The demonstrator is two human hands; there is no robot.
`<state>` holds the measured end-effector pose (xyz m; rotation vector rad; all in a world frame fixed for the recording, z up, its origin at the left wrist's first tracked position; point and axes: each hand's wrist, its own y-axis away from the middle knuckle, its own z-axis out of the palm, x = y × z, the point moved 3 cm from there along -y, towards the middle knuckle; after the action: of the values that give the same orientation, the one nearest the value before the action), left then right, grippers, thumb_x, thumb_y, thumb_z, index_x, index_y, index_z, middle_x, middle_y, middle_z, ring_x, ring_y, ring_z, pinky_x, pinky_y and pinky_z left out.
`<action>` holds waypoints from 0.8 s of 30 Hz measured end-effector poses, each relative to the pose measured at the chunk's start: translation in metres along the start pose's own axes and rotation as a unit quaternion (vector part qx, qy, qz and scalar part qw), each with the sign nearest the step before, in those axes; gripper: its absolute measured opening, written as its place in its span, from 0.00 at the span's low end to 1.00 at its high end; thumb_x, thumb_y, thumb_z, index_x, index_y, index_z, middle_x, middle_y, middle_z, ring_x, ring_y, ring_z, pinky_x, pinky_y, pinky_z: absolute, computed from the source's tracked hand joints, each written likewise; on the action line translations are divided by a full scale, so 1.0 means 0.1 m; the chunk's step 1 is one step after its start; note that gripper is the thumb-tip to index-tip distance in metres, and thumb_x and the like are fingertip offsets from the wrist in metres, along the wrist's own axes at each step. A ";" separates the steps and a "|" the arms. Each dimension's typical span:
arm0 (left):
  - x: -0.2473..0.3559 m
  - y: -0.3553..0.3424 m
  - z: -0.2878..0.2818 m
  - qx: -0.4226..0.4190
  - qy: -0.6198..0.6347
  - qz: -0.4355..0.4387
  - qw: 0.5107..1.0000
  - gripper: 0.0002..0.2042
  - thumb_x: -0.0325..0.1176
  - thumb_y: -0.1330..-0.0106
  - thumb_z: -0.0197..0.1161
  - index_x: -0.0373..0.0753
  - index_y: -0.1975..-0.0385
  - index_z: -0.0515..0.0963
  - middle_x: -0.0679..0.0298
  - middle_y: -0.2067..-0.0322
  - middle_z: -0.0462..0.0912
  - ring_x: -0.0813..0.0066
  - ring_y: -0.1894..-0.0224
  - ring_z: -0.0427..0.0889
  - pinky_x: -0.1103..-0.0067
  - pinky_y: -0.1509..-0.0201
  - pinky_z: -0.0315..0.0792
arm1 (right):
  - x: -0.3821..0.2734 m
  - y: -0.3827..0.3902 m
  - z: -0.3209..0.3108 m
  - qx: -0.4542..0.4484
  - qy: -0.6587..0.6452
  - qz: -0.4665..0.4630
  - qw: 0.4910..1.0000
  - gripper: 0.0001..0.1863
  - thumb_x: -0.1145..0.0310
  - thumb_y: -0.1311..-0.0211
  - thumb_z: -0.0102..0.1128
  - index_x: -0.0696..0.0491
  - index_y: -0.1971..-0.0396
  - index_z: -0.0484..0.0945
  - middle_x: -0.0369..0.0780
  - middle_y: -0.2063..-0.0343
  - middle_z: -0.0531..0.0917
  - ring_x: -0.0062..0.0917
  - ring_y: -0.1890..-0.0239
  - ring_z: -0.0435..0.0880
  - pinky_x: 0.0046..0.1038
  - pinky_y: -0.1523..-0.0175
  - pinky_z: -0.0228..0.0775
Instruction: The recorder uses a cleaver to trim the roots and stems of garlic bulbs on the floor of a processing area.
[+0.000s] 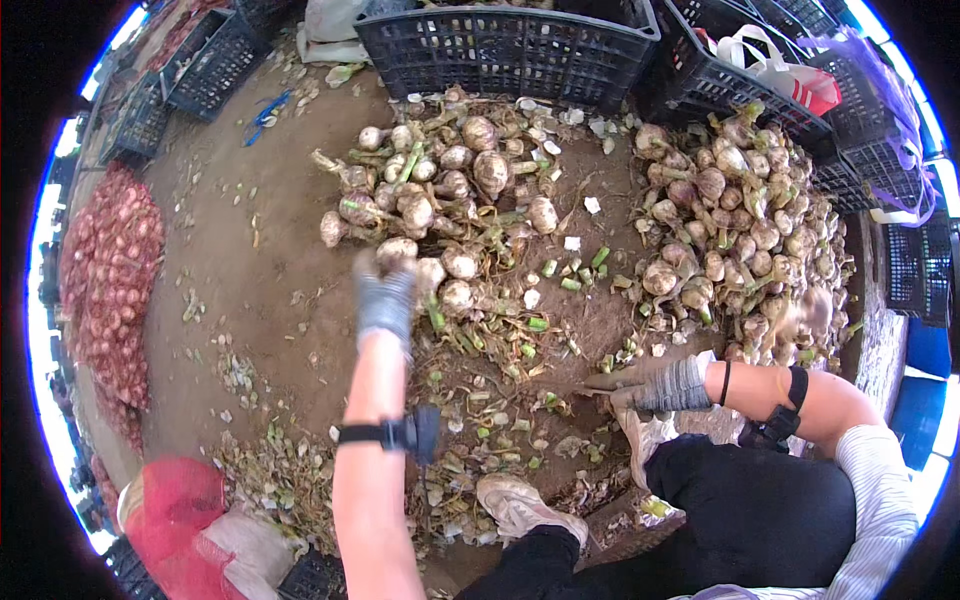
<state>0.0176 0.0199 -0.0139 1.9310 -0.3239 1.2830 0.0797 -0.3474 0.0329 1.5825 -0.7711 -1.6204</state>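
My left hand (385, 300), in a grey glove, reaches to the near left edge of a loose pile of garlic (455, 185) with stems on. Its slightly blurred fingers close on a soiled garlic bulb (397, 251). My right hand (655, 387), gloved too, is low above my shoe, its fingers pointing left and closed. A thin pointed shape sticks out from them, too indistinct to name. To its upper right lies a larger heap of garlic bulbs (735, 215) with short-cut stems. A pale, motion-smeared bulb (812, 310) shows over that heap's near right side.
Black plastic crates (510, 55) line the far side and the right. Cut stem pieces (570, 283) and dry skins litter the earth floor. A red net sack of garlic (112, 290) stands at left. A person in red (180, 510) is at lower left. My shoes (525, 508) rest near the trimmings.
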 end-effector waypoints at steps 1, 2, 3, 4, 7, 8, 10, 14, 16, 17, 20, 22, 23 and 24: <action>-0.10 -0.19 -0.01 0.068 0.018 -0.075 0.995 0.46 0.37 0.47 0.73 0.38 0.31 0.48 0.46 0.37 0.62 0.59 0.38 0.67 0.70 0.37 0.64 | -0.05 0.02 -0.05 0.008 -0.001 0.012 1.000 0.32 0.44 0.38 0.53 0.40 0.36 0.63 0.37 0.78 0.80 0.20 0.78 0.78 0.25 0.70 0.72; -0.15 -0.35 0.00 0.090 0.014 -0.070 0.993 0.46 0.40 0.48 0.73 0.32 0.33 0.50 0.45 0.38 0.63 0.56 0.39 0.68 0.68 0.38 0.65 | -0.09 0.05 -0.04 0.013 0.007 0.027 1.000 0.31 0.46 0.37 0.52 0.41 0.36 0.64 0.37 0.78 0.80 0.20 0.78 0.78 0.26 0.71 0.71; -0.21 -0.46 0.02 0.105 -0.042 -0.128 0.985 0.48 0.42 0.49 0.74 0.29 0.34 0.51 0.44 0.38 0.63 0.55 0.40 0.69 0.66 0.39 0.65 | -0.14 0.08 -0.02 0.002 -0.004 0.043 0.999 0.31 0.46 0.35 0.49 0.39 0.35 0.61 0.36 0.80 0.78 0.20 0.79 0.76 0.26 0.71 0.71; -0.23 -0.55 0.05 0.090 -0.066 -0.131 0.985 0.47 0.42 0.49 0.74 0.29 0.35 0.52 0.45 0.38 0.64 0.55 0.40 0.69 0.66 0.39 0.65 | -0.21 0.11 -0.03 -0.008 -0.002 0.058 0.998 0.31 0.46 0.34 0.47 0.37 0.33 0.57 0.36 0.81 0.76 0.20 0.79 0.75 0.26 0.71 0.70; -0.20 -0.60 0.11 0.074 -0.120 -0.123 0.982 0.46 0.39 0.50 0.74 0.29 0.36 0.53 0.46 0.43 0.69 0.56 0.44 0.73 0.67 0.42 0.68 | -0.39 0.14 -0.15 0.007 0.052 0.043 0.998 0.31 0.49 0.32 0.46 0.34 0.31 0.52 0.38 0.79 0.79 0.24 0.76 0.78 0.28 0.67 0.71; -0.16 -0.56 0.12 0.075 -0.140 -0.104 0.982 0.46 0.38 0.51 0.75 0.29 0.36 0.53 0.46 0.45 0.72 0.56 0.45 0.74 0.67 0.44 0.70 | -0.44 0.15 -0.18 0.027 0.075 0.026 0.997 0.31 0.50 0.32 0.46 0.35 0.31 0.52 0.38 0.78 0.79 0.25 0.75 0.79 0.28 0.66 0.71; -0.09 -0.37 0.12 0.055 -0.039 -0.094 0.993 0.46 0.34 0.52 0.75 0.29 0.37 0.51 0.49 0.51 0.75 0.59 0.49 0.76 0.71 0.49 0.74 | -0.55 0.17 -0.23 0.108 0.109 -0.066 0.986 0.30 0.52 0.33 0.47 0.35 0.32 0.54 0.40 0.76 0.80 0.24 0.75 0.79 0.27 0.67 0.71; 0.12 0.32 0.09 -0.056 0.130 0.043 0.989 0.52 0.34 0.60 0.81 0.35 0.36 0.51 0.55 0.54 0.75 0.66 0.51 0.77 0.76 0.53 0.79 | -0.82 0.26 -0.30 0.221 0.128 -0.300 0.919 0.30 0.56 0.34 0.50 0.33 0.33 0.56 0.42 0.77 0.77 0.22 0.77 0.78 0.23 0.71 0.69; 0.21 0.74 0.05 -0.105 0.194 0.097 0.971 0.51 0.36 0.64 0.82 0.38 0.37 0.55 0.57 0.50 0.73 0.66 0.50 0.76 0.74 0.50 0.78 | -1.00 0.35 -0.21 0.187 0.143 -0.339 0.911 0.32 0.60 0.36 0.51 0.32 0.33 0.55 0.41 0.80 0.74 0.23 0.79 0.78 0.24 0.75 0.68; 0.25 0.93 0.04 -0.129 0.217 0.094 0.963 0.51 0.37 0.66 0.82 0.40 0.38 0.58 0.58 0.48 0.72 0.66 0.49 0.76 0.72 0.48 0.78 | -1.11 0.41 -0.17 0.210 0.202 -0.370 0.882 0.33 0.62 0.36 0.52 0.32 0.32 0.54 0.41 0.81 0.73 0.24 0.80 0.77 0.24 0.77 0.68; 0.41 1.42 0.07 -0.253 0.210 0.134 0.935 0.45 0.38 0.62 0.81 0.43 0.40 0.62 0.60 0.47 0.73 0.67 0.48 0.76 0.70 0.44 0.75 | -1.43 0.50 -0.03 0.260 0.358 -0.419 0.793 0.33 0.64 0.38 0.54 0.31 0.34 0.56 0.37 0.83 0.74 0.28 0.86 0.74 0.30 0.82 0.69; 0.55 1.67 0.06 -0.245 0.050 0.252 0.935 0.44 0.40 0.59 0.80 0.43 0.41 0.61 0.61 0.47 0.74 0.69 0.48 0.77 0.70 0.42 0.73 | -1.57 0.53 0.09 0.238 0.334 -0.462 0.786 0.35 0.64 0.41 0.56 0.31 0.33 0.56 0.38 0.84 0.73 0.30 0.87 0.75 0.31 0.83 0.68; 0.60 1.77 0.07 -0.257 0.040 0.256 0.931 0.47 0.37 0.63 0.81 0.43 0.40 0.59 0.60 0.48 0.73 0.68 0.49 0.77 0.69 0.43 0.74 | -1.60 0.53 0.15 0.224 0.353 -0.456 0.786 0.36 0.64 0.42 0.57 0.32 0.33 0.56 0.37 0.84 0.73 0.31 0.87 0.75 0.31 0.83 0.68; 0.62 1.85 0.08 -0.279 0.087 0.213 0.932 0.50 0.34 0.67 0.83 0.42 0.40 0.58 0.59 0.49 0.73 0.67 0.49 0.76 0.68 0.44 0.75 | -1.63 0.55 0.18 0.228 0.356 -0.465 0.778 0.37 0.64 0.43 0.57 0.31 0.33 0.55 0.37 0.84 0.73 0.31 0.86 0.75 0.31 0.83 0.68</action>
<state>-0.0572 -0.0958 0.1243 1.2894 -0.9456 1.4252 0.0626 -0.2440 0.1701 2.9899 0.1272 -1.2046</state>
